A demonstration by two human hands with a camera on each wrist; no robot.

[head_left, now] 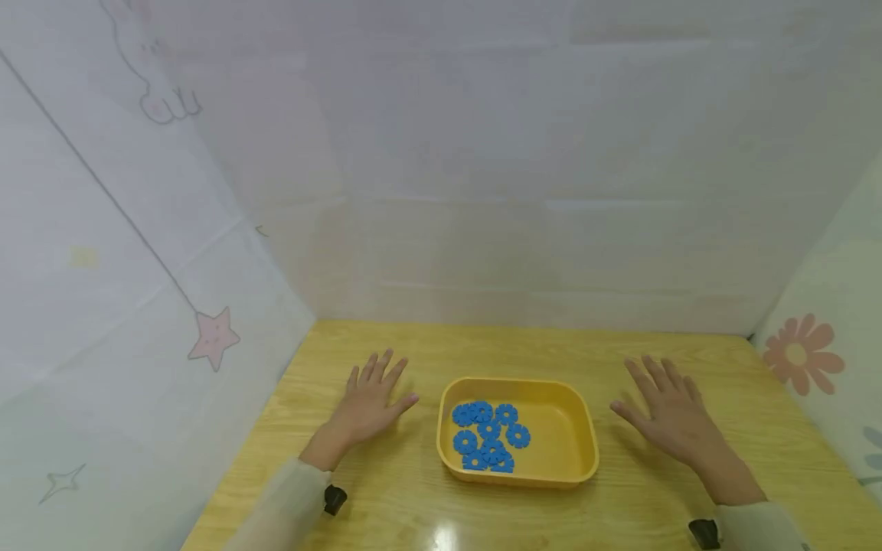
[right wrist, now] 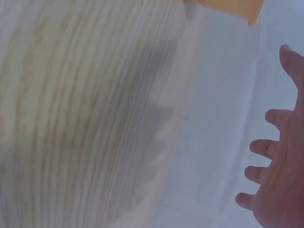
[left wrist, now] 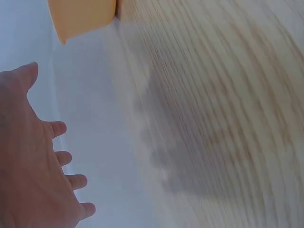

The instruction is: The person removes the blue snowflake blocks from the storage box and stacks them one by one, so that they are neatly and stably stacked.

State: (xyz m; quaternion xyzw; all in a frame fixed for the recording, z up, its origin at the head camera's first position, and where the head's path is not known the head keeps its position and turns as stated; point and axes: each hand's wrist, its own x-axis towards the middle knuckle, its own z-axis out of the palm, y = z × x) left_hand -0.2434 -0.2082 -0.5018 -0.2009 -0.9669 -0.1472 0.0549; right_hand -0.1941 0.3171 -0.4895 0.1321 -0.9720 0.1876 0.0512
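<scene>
A yellow plastic tray (head_left: 558, 428) stands on the wooden table between the two hands. Several blue flower-shaped discs (head_left: 518, 435) lie in its left half, some overlapping. To the left of the tray, the left hand (head_left: 368, 409) is held above the table with fingers spread and nothing in it. The right hand (head_left: 671, 417) hovers on the other side, its fingers likewise spread and holding nothing. Both wrist views show a hand raised off the wood, with its shadow below, and only a corner of the tray, its discs out of sight.
The light wooden table (head_left: 400, 505) meets a pale cloth backdrop (head_left: 448, 252) at its far edge. More printed cloth, with a pink star (head_left: 214, 338) on the left and a flower (head_left: 802, 353) on the right, encloses both sides. A dark strap piece (head_left: 335, 500) sits at the left wrist.
</scene>
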